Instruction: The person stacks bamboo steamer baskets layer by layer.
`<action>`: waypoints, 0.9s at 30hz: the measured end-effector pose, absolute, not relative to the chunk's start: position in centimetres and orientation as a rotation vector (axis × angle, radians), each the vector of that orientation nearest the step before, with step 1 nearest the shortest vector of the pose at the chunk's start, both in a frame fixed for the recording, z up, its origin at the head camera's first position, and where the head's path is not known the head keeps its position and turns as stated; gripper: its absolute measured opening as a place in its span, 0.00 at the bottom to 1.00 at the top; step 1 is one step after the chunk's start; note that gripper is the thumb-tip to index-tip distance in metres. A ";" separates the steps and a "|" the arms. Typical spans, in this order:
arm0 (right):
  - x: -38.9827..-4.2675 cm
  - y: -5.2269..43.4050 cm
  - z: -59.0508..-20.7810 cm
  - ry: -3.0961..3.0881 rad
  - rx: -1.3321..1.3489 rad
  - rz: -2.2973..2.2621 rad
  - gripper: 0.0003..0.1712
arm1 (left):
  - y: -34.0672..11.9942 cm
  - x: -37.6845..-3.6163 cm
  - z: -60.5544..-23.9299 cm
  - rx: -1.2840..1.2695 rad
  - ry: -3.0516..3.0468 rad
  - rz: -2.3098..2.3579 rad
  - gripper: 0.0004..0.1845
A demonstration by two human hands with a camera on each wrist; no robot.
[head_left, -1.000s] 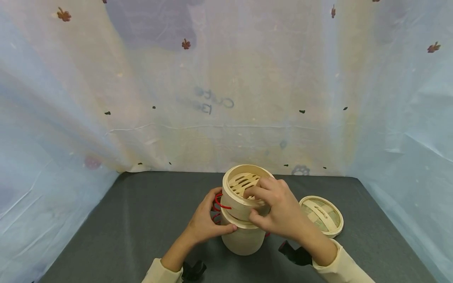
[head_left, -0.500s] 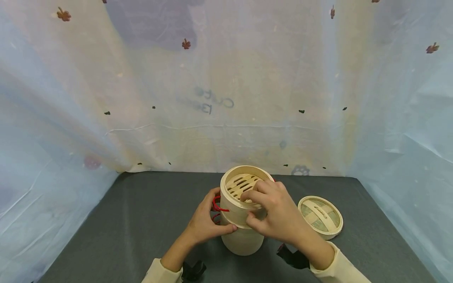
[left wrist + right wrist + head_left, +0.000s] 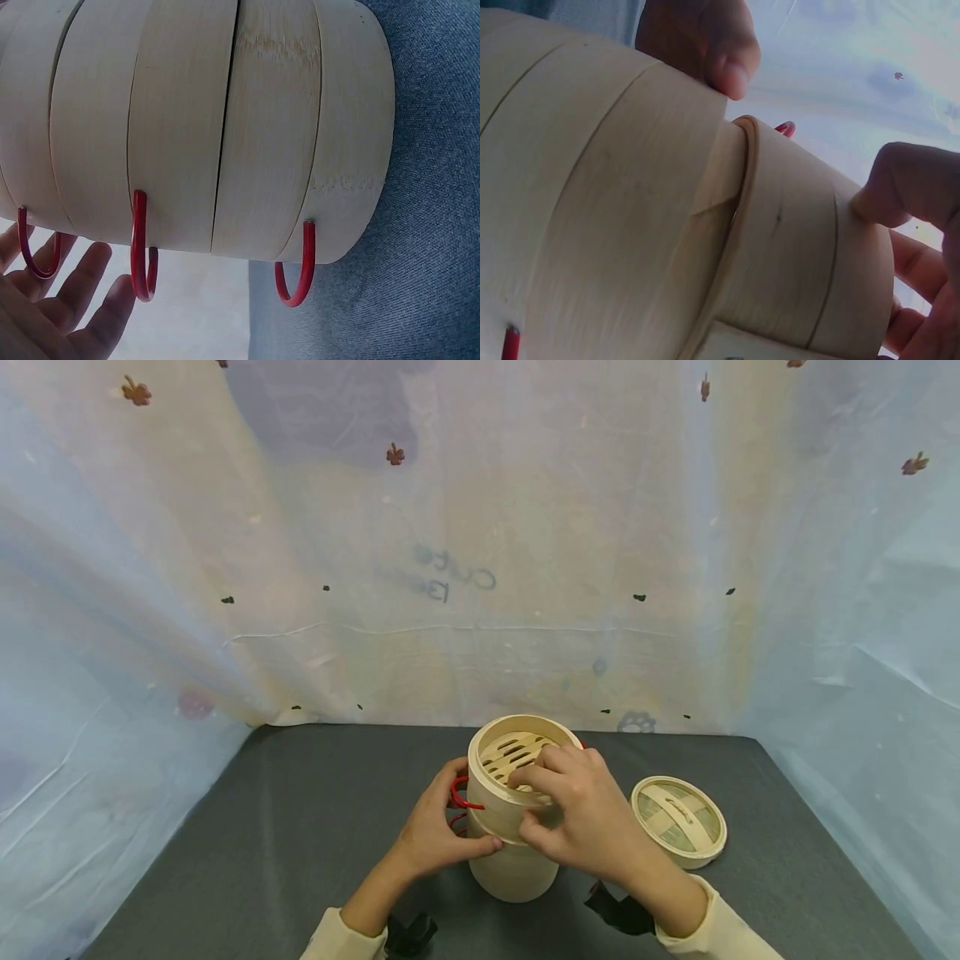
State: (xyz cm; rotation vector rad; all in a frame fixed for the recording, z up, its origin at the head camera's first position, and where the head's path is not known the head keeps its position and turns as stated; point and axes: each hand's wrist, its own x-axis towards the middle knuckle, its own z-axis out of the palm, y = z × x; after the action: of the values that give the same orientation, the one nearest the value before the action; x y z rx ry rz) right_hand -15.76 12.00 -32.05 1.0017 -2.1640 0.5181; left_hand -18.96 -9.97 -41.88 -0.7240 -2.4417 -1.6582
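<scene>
Two bamboo steamer baskets with red handles (image 3: 139,244) are stacked in front of me. My right hand (image 3: 581,810) pinches the near right rim of the upper basket (image 3: 495,806), thumb outside and fingers over the slatted inside. That basket sits slightly askew on the lower basket (image 3: 513,872); a gap shows between them in the right wrist view. My left hand (image 3: 441,828) holds the stack at its left, thumb on the front wall near the joint. In the left wrist view, its fingers (image 3: 109,319) spread beside the handles.
A round bamboo lid (image 3: 678,822) with a woven top and strip handle lies to the right of the stack. The dark tabletop (image 3: 337,810) ends at a pale plastic curtain (image 3: 480,668) behind, with more sheeting on both sides.
The upper basket has shifted slightly left and down onto the lower one, carried by my right hand, which moved the same way. My left hand has stayed in place.
</scene>
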 end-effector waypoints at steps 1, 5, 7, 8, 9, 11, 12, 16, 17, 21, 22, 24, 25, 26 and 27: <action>-15.7 12.0 -32.1 -2.168 0.998 0.517 0.17 | -10.0 -19.0 -41.9 -0.724 -2.441 -1.657 0.48; -15.6 11.9 -32.1 -2.181 0.988 0.515 0.17 | -10.0 -18.9 -41.8 -0.722 -2.440 -1.651 0.48; -15.6 11.9 -32.1 -2.186 0.986 0.517 0.17 | -10.0 -18.9 -41.8 -0.722 -2.438 -1.648 0.48; -15.6 11.8 -32.1 -2.188 0.986 0.518 0.17 | -10.0 -19.0 -41.8 -0.725 -2.437 -1.644 0.48; -15.6 11.8 -32.1 -2.190 0.986 0.520 0.17 | -10.0 -19.0 -41.9 -0.729 -2.435 -1.641 0.48; -15.6 11.8 -32.1 -2.194 0.991 0.519 0.17 | -10.0 -19.0 -41.9 -0.735 -2.431 -1.633 0.48; -15.6 11.8 -32.2 -2.196 0.994 0.517 0.17 | -10.0 -19.1 -41.9 -0.741 -2.427 -1.628 0.48; -15.5 11.8 -32.3 -2.197 1.005 0.508 0.18 | -9.9 -19.0 -41.8 -0.738 -2.427 -1.626 0.48; -15.6 11.8 -32.3 -2.194 1.007 0.507 0.18 | -9.9 -19.0 -41.8 -0.733 -2.429 -1.629 0.47; -15.6 11.7 -32.3 -2.186 1.009 0.515 0.18 | -9.9 -19.0 -41.7 -0.714 -2.440 -1.646 0.47; -15.6 11.7 -32.3 -2.185 1.010 0.517 0.18 | -9.9 -19.0 -41.7 -0.711 -2.441 -1.648 0.47; -15.6 11.7 -32.4 -2.184 1.012 0.520 0.18 | -9.9 -18.9 -41.7 -0.711 -2.442 -1.645 0.47; -15.6 11.7 -32.4 -2.185 1.013 0.519 0.18 | -9.9 -18.9 -41.7 -0.714 -2.441 -1.641 0.47; -15.6 11.7 -32.4 -2.186 1.013 0.520 0.18 | -9.9 -18.9 -41.7 -0.714 -2.441 -1.638 0.47; -15.6 11.7 -32.5 -2.187 1.014 0.520 0.18 | -9.9 -18.9 -41.7 -0.717 -2.439 -1.637 0.47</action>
State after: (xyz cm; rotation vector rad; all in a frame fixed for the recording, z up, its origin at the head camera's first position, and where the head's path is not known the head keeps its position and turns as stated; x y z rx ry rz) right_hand -15.58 11.70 -32.45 1.0142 -2.1870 0.5203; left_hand -18.93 -9.89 -41.72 -0.7170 -2.4388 -1.6369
